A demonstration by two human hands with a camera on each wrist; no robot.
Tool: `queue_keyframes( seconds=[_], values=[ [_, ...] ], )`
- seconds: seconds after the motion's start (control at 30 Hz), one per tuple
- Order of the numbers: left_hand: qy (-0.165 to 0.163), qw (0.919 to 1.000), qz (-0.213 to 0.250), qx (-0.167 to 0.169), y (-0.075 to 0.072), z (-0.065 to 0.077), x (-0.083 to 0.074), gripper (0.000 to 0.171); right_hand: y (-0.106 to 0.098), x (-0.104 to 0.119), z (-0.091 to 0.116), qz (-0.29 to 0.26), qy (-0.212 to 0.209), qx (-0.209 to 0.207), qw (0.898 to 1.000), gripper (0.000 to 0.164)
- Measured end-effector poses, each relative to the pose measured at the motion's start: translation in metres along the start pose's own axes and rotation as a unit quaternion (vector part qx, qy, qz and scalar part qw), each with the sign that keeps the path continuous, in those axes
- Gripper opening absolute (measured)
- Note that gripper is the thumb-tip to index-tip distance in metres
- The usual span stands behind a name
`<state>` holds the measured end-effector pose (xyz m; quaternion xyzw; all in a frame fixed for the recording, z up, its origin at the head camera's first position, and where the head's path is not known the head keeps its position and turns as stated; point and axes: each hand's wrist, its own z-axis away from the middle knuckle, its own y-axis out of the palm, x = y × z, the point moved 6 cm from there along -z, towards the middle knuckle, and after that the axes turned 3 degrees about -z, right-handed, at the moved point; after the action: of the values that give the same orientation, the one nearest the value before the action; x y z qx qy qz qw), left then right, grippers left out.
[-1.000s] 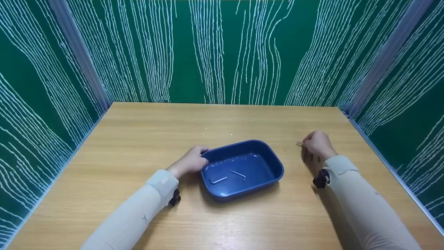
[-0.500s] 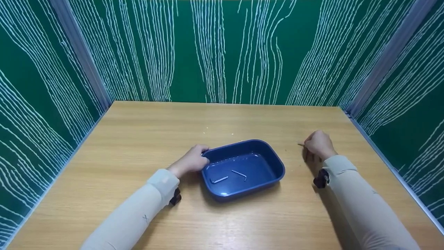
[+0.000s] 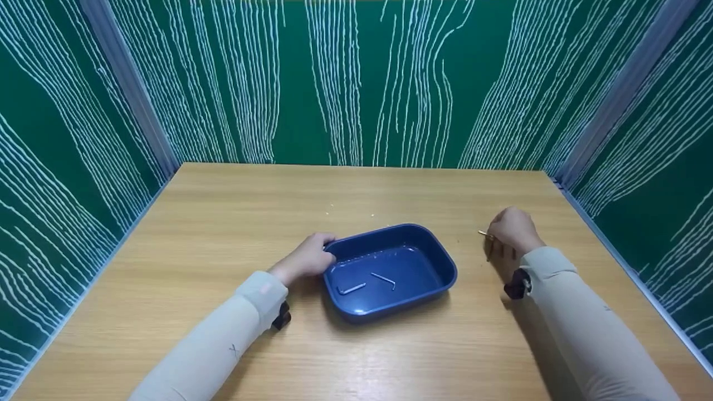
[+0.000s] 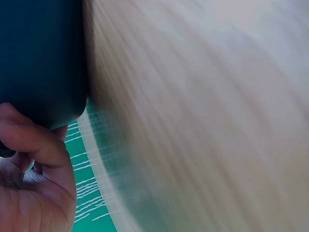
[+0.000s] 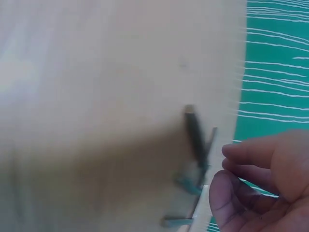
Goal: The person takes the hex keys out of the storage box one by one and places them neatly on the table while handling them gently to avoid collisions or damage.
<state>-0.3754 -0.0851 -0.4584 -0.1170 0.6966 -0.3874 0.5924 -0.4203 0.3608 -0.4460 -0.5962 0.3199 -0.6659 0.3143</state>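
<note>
My left hand [image 3: 305, 257] grips the left wall of a blue plastic tray [image 3: 390, 309], its thumb over the rim. In the left wrist view, curled fingers [image 4: 36, 142] meet the tray's dark outer wall. Two L-shaped hex keys [image 3: 384, 279] lie apart inside the tray. To the right, my right hand [image 3: 513, 229] is low over the table, fingers bent, at a slim metal piece [image 3: 484, 234] poking out left of its fingertips. The right wrist view shows blurred dark, L-shaped rods [image 5: 195, 137] beside the fingertips; I cannot tell whether the hand pinches one.
The tray stands on a wooden table [image 3: 250, 206] enclosed by green panels [image 3: 390, 83] with wavy white lines. Several tiny white specks [image 3: 330, 209] lie behind the tray. Each wrist carries a dark camera [image 3: 518, 284].
The slim metal piece at my right fingertips has turned, its outer end now pointing more up and left. My right hand has shifted only slightly; the left hand and tray stay in place.
</note>
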Motion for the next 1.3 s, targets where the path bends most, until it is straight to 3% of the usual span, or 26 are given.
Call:
queue_keyframes(
  seconds=[0.4, 0.7, 1.3],
  values=[
    [-0.01, 0.9999, 0.002, 0.005, 0.0, 0.001, 0.003, 0.022, -0.028, 0.02, 0.012, -0.037, 0.006, -0.009, 0.999, 0.041],
    [-0.01, 0.9999, 0.01, 0.007, 0.001, 0.001, 0.004, 0.024, -0.041, 0.042, 0.026, -0.053, -0.009, -0.024, 0.998, 0.04],
    [-0.02, 0.9996, 0.013, 0.011, 0.001, 0.001, 0.002, 0.02, -0.037, 0.089, 0.05, -0.051, -0.062, -0.046, 0.996, 0.033]
  ],
)
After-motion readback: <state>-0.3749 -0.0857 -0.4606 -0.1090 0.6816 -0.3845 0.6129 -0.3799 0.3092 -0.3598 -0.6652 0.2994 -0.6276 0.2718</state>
